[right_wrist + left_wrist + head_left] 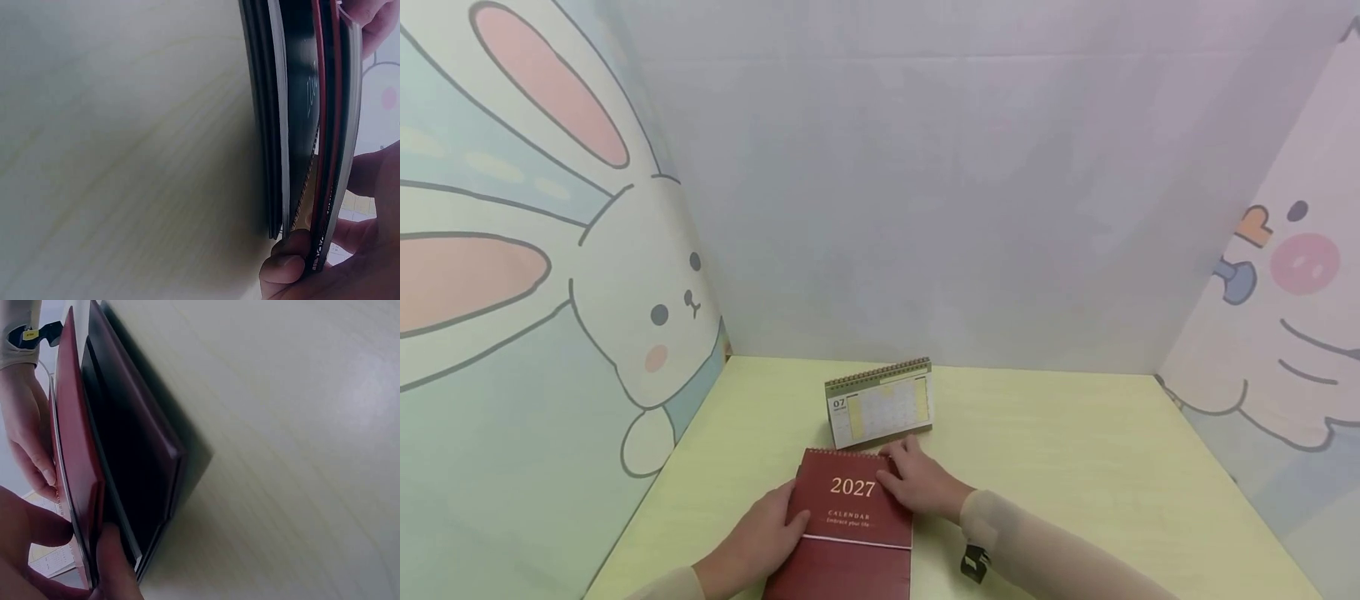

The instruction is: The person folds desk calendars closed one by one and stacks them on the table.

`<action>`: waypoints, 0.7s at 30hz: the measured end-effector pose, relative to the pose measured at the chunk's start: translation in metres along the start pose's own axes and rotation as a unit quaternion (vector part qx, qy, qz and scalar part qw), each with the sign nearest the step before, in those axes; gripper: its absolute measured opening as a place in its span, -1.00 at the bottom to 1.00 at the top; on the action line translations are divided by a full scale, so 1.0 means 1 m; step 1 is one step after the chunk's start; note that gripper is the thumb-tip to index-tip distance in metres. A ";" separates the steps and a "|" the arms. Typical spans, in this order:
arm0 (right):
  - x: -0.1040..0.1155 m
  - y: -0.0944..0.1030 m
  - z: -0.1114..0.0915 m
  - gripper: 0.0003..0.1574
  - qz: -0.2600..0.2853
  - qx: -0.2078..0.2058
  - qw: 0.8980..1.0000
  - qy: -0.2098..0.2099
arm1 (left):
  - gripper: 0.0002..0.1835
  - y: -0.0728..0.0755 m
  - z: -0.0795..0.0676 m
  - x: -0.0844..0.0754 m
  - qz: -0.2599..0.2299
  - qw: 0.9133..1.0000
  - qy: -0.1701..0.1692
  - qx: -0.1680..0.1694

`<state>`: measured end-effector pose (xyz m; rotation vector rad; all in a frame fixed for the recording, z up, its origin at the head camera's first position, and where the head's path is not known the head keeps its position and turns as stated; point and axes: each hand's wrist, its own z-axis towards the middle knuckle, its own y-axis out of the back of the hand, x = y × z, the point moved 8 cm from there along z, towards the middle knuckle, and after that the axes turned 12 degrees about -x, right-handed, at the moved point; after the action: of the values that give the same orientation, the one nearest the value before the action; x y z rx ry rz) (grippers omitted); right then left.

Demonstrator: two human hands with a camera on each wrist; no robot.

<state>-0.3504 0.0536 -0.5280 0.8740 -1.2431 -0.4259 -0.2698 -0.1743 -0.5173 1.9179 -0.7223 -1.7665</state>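
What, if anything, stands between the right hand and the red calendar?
Nothing visible: the right hand grips the red calendar near its upper right corner. The standing calendar is beyond it, not between them.

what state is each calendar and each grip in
Red spiral calendar with gold 2027 lettering: held, boards parted
White-and-green paper spiral calendar: standing, page 07 showing
Left grip: pinching red calendar's left edge
Right grip: pinching red calendar near its upper right corner
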 end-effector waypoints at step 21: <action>0.002 -0.015 -0.001 -0.43 -0.075 -0.007 0.996 0.041 | 0.02 -0.004 -0.004 0.020 0.212 0.974 0.066 -0.037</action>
<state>-0.3466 0.0428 -0.5385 0.9667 -1.1023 -0.5123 -0.2642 -0.1844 -0.5348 1.6605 -0.9231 -1.3722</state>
